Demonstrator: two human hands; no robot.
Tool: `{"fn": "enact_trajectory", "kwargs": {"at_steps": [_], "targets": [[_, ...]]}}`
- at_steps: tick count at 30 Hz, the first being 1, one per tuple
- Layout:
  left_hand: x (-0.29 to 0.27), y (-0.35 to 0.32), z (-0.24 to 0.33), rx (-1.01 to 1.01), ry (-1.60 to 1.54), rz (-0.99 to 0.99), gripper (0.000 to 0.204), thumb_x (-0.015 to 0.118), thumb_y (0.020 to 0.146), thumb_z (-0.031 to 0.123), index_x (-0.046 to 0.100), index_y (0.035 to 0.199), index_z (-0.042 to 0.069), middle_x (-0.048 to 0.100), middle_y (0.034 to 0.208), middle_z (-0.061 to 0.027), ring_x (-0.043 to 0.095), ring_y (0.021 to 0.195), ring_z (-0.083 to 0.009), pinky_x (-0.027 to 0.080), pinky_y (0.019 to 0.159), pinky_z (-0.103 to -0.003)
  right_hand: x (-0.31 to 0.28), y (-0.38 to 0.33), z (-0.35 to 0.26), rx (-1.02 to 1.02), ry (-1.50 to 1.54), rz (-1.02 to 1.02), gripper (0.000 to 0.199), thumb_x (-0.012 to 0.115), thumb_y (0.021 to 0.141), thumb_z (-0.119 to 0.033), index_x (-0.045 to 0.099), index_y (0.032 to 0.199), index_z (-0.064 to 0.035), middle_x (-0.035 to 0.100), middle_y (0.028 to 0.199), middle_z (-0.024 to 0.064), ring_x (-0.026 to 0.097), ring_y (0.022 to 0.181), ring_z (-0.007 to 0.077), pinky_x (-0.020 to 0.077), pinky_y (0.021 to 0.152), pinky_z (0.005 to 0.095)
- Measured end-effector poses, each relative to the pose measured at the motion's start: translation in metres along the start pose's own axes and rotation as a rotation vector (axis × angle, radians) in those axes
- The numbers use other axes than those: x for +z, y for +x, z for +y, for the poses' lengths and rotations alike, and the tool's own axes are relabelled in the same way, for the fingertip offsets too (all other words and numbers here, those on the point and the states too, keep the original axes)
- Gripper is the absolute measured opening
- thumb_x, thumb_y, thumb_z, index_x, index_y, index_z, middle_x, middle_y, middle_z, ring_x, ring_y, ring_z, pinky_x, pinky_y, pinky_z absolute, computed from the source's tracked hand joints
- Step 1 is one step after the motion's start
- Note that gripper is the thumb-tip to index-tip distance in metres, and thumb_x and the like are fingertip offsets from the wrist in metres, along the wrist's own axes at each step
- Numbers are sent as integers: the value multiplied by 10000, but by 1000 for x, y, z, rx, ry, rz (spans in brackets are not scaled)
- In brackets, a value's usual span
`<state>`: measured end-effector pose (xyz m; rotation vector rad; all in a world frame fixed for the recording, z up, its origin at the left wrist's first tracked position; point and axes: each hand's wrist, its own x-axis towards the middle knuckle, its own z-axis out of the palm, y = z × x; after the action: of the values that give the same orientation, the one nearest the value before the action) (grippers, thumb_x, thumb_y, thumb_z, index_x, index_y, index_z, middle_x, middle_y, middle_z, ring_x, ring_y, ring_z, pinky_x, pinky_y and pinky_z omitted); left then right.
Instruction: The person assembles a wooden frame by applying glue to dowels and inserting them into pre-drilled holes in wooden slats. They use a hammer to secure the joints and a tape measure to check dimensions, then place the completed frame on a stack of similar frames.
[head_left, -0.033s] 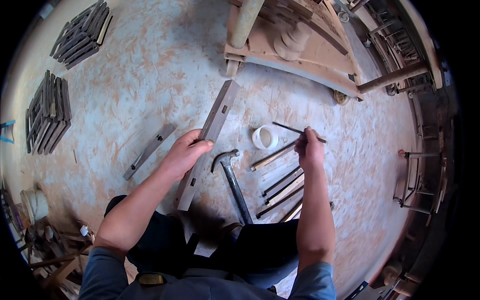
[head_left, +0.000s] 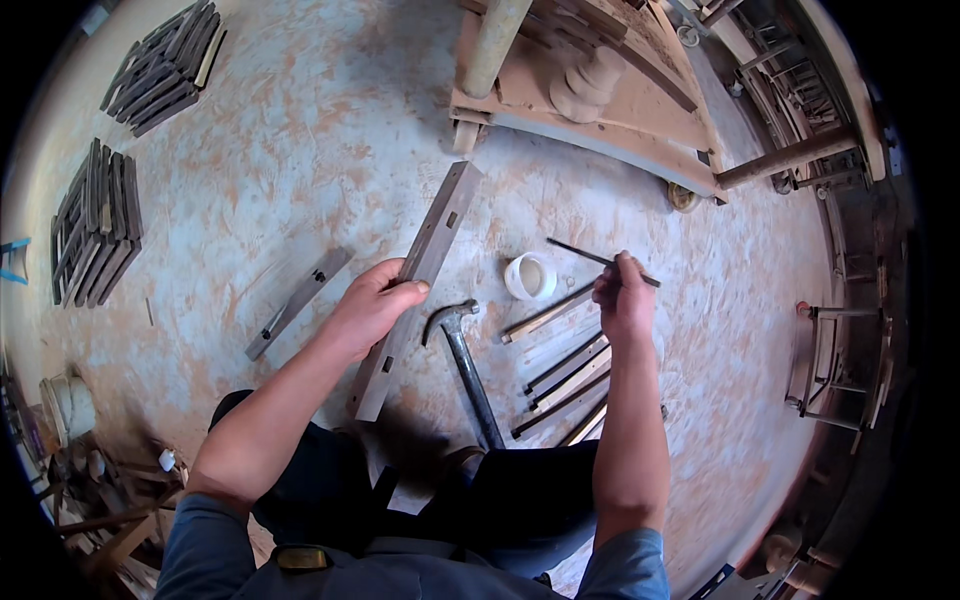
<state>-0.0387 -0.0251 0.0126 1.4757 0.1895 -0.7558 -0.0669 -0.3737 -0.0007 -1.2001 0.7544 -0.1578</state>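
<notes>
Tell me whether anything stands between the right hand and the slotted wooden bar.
Nothing visible blocks the way. In the picture, a white cup and claw hammer lie between the right hand and the slotted wooden bar in the left hand, but both rest on the floor, apparently lower down.

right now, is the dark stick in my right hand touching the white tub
Apart. The head view shows a strip of floor between the dark stick, held in the right hand, and the white tub.

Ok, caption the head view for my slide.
Left hand holding a slotted wooden bar, right hand a thin dark stick; hammer on the floor.
</notes>
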Motion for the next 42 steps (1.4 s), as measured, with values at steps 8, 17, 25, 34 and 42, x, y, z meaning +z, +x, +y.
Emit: {"fn": "enact_trajectory", "kwargs": {"at_steps": [8, 17, 25, 34, 42], "targets": [[2, 5, 5, -57, 11, -41, 319, 593, 884, 176, 594, 1163, 22, 577, 933, -12, 530, 828, -94, 447, 741, -267, 63, -70, -36, -155, 12, -211, 242, 567, 963, -239, 556, 1018, -4, 627, 735, 100, 582, 589, 159, 457, 502, 270], [8, 7, 0, -50, 10, -82, 324, 589, 890, 145, 590, 1178, -2, 613, 956, -25, 552, 855, -91, 462, 747, -269, 71, -72, -29, -115, -97, -259, 285, 597, 950, -268, 570, 1014, 9, 636, 730, 84, 586, 612, 137, 463, 549, 263], [10, 6, -4, -17, 39, -76, 331, 604, 880, 176, 605, 1160, -1, 626, 949, -32, 558, 852, -100, 462, 753, -277, 75, -69, -27, -96, -200, -226, 248, 590, 950, -248, 613, 968, -1, 651, 742, 68, 588, 631, 116, 457, 559, 252], [17, -9, 14, -4, 437, 1, 406, 651, 851, 233, 604, 1206, 42, 642, 940, -41, 571, 860, -109, 464, 768, -289, 93, -95, -31, -224, -545, -240, 200, 611, 932, -181, 651, 970, 12, 658, 781, 47, 596, 728, 98, 489, 686, 244], [16, -10, 12, 22, 399, 11, 384, 648, 855, 240, 618, 1174, 27, 637, 904, -31, 558, 802, -98, 462, 735, -283, 90, -94, -29, -226, -508, -241, 230, 583, 954, -197, 641, 976, 24, 659, 778, 59, 595, 690, 102, 481, 611, 247]]}}
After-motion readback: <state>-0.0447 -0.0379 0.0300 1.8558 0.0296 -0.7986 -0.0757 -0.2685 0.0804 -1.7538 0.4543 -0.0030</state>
